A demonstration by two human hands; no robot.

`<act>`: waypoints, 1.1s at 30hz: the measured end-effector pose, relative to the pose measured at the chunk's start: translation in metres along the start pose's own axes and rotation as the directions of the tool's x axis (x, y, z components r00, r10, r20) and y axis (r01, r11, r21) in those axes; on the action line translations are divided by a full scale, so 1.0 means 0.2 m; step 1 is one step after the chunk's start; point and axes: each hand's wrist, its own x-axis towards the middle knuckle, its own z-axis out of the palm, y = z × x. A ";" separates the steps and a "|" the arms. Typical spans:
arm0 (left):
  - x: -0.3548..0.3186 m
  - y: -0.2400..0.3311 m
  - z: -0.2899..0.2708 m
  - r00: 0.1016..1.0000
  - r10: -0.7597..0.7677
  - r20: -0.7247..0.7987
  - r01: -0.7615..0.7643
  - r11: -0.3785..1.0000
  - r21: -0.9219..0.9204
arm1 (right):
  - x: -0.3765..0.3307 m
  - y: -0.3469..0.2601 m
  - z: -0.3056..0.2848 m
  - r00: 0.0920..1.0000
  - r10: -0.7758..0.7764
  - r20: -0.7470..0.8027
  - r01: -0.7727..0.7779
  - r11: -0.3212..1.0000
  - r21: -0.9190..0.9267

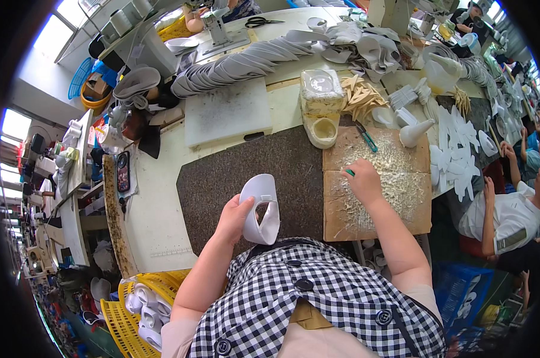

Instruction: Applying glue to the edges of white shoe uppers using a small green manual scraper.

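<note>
My left hand (234, 219) is closed on the edge of a white shoe upper (261, 206), a curved piece with an oval opening. It is held up over the dark grey mat (222, 185), close to my checked apron. My right hand (365, 180) is closed around a small tool with a green end (349, 172); its working end is hidden by my fingers. That hand is above the cardboard sheet (335, 224), which is streaked with pale dried glue. Beyond it lie thread snips (366, 137) with teal handles. A glue-crusted white pot (322, 132) stands at the cardboard's far left corner.
A long overlapping row of white uppers (240, 67) lies behind a white cutting board (225, 113). Tan pointed pieces (365, 95) are heaped near a white cone-shaped bottle (415, 132). Left are a phone (122, 171) and a yellow basket (118, 322). Co-workers sit at right.
</note>
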 end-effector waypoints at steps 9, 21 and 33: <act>0.00 -0.04 -0.03 0.998 0.026 -0.054 -0.031 0.994 -0.106 | -0.05 0.02 0.13 0.975 -0.216 0.059 0.223 0.906 -0.360; 0.17 -0.02 -0.09 0.946 0.277 -0.168 -0.261 0.959 0.114 | 0.03 -0.11 -0.03 0.949 -0.188 -0.252 0.226 0.966 0.128; 0.31 0.00 0.01 0.988 0.146 -0.050 -0.154 0.944 -0.293 | 0.29 -0.15 -0.12 0.971 0.235 -0.045 -0.145 0.729 0.669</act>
